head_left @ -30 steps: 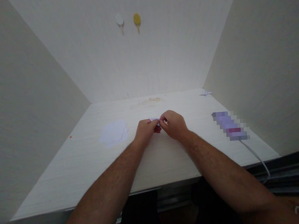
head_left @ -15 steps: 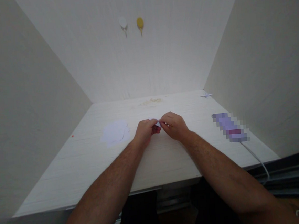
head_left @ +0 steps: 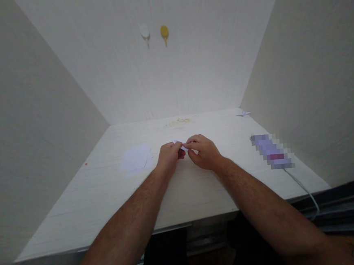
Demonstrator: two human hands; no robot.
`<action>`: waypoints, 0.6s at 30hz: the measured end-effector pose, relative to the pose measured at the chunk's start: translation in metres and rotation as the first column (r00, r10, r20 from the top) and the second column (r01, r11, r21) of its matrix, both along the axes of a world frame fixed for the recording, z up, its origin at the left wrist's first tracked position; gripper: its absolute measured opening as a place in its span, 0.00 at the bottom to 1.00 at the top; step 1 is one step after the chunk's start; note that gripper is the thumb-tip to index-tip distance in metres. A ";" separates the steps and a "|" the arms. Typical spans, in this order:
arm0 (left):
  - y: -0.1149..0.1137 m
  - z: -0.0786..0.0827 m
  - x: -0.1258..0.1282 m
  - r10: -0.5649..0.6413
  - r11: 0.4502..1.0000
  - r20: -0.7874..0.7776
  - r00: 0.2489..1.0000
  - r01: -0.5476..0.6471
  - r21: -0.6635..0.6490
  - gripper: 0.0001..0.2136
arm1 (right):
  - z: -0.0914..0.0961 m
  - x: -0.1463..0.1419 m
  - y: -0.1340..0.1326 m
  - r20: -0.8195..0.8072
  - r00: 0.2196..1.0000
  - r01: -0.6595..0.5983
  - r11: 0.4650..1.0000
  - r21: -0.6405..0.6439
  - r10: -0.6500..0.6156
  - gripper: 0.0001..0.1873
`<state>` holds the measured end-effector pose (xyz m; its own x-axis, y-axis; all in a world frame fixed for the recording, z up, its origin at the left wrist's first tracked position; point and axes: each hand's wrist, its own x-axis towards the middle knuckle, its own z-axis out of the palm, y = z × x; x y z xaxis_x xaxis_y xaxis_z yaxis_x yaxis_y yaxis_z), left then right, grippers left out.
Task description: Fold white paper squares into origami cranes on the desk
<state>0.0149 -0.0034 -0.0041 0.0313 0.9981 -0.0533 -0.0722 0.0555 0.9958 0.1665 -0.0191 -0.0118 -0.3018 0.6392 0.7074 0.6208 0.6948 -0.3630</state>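
Both hands meet over the middle of the white desk [head_left: 78, 205]. My left hand [head_left: 168, 157] and my right hand [head_left: 202, 151] each pinch a small folded piece of white paper [head_left: 181, 145] between thumb and fingertips. Only a sliver of the paper shows between the fingers; the rest is hidden by them. A loose stack of white paper sheets [head_left: 136, 159] lies flat on the desk just left of my left hand.
A blurred purple object [head_left: 272, 152] with a white cable [head_left: 304, 190] lies at the desk's right side. A small folded paper figure [head_left: 243, 113] sits in the far right corner. Two round hooks, white [head_left: 144, 31] and yellow [head_left: 164, 31], hang on the back wall. Walls close in left and right.
The hands stay together on the paper, with fingers shifting slightly. The view has tilted a little, so the desk and hooks sit lower in the picture.
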 end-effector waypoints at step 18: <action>-0.001 0.003 -0.001 -0.002 0.978 -0.177 0.984 0.039 0.205 0.07 | 0.007 -0.003 0.007 -0.414 0.893 -0.102 0.817 -0.568 -0.176 0.11</action>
